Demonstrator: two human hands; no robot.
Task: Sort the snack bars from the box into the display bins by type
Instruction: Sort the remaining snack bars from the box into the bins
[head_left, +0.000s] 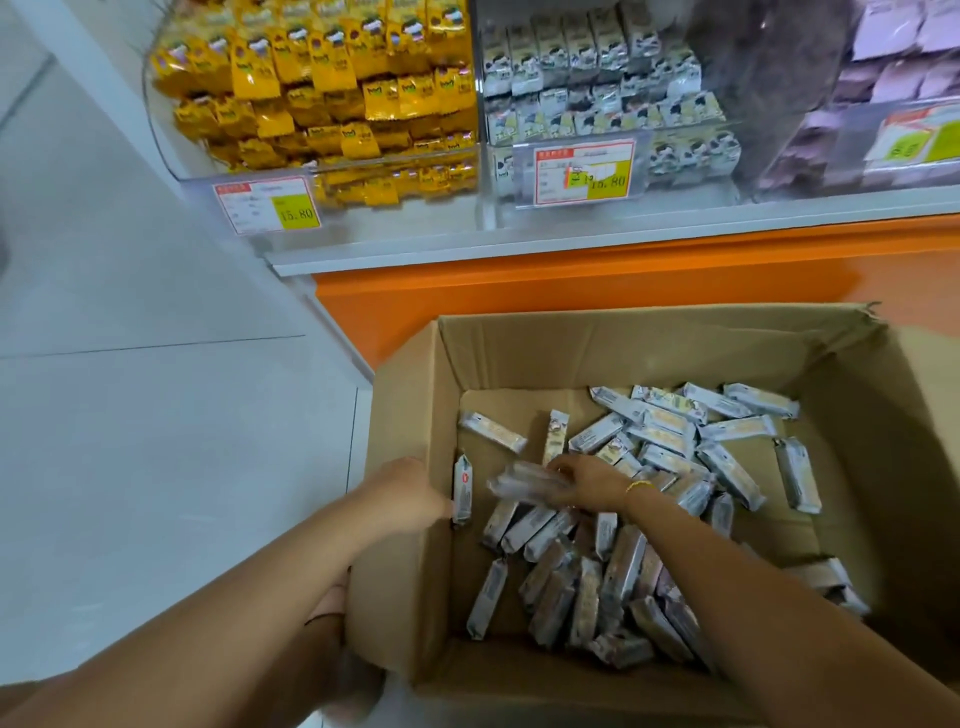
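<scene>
An open cardboard box (649, 353) sits on the floor below the shelf, its bottom strewn with several silver-wrapped snack bars (670, 431). My left hand (405, 493) grips the box's left wall at its top edge, fingers curled over it next to one upright bar (462, 488). Inside the box, my right hand (587, 480) holds a blurred bunch of silver bars (524, 486) just above the pile. Above, clear display bins hold yellow packs (332, 88), silver-white packs (587, 78) and pale purple packs (904, 62).
Price tags (267, 205) (584, 171) hang on the bin fronts. An orange shelf base (571, 291) runs behind the box. White tiled floor (156, 364) lies to the left. My knee (332, 603) presses near the box's left side.
</scene>
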